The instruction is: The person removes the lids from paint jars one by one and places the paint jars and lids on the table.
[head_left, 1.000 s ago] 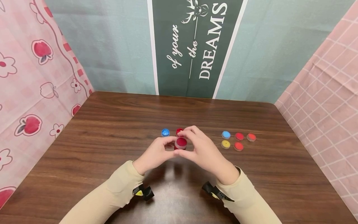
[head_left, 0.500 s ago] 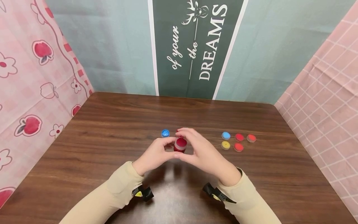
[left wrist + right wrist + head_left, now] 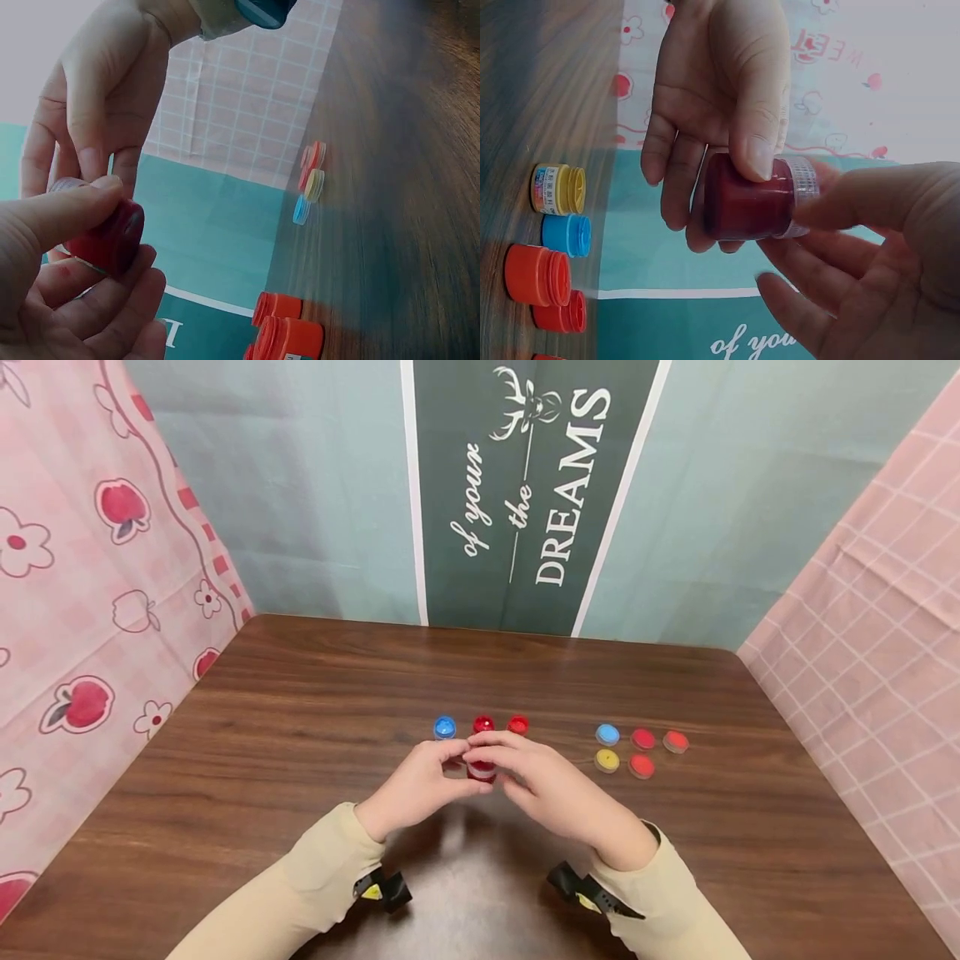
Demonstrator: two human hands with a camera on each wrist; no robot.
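A small dark red paint jar (image 3: pixel 750 196) with a clear-rimmed lid (image 3: pixel 801 196) is held above the table between both hands. My left hand (image 3: pixel 416 787) grips the jar's body, thumb on one side and fingers on the other. At the lid end, my right hand (image 3: pixel 551 789) holds the lid with thumb and fingers, its fingers covering part of the jar top in the head view. The lid is still on the jar. Beyond the hands stand lidless jars: a blue one (image 3: pixel 445 727), a red one (image 3: pixel 483 724) and an orange-red one (image 3: pixel 518 725).
Several loose lids lie to the right on the wooden table (image 3: pixel 300 693), among them a blue lid (image 3: pixel 607 734) and a yellow lid (image 3: pixel 607 761). A yellow jar (image 3: pixel 558 189) also stands among the lidless ones in the right wrist view. Printed cloths hang around the table.
My right hand's fingers have shifted across the jar's top, and its thumb has drawn back from my left thumb. The orange-red jar behind has come into sight. The head view has tilted slightly upward.
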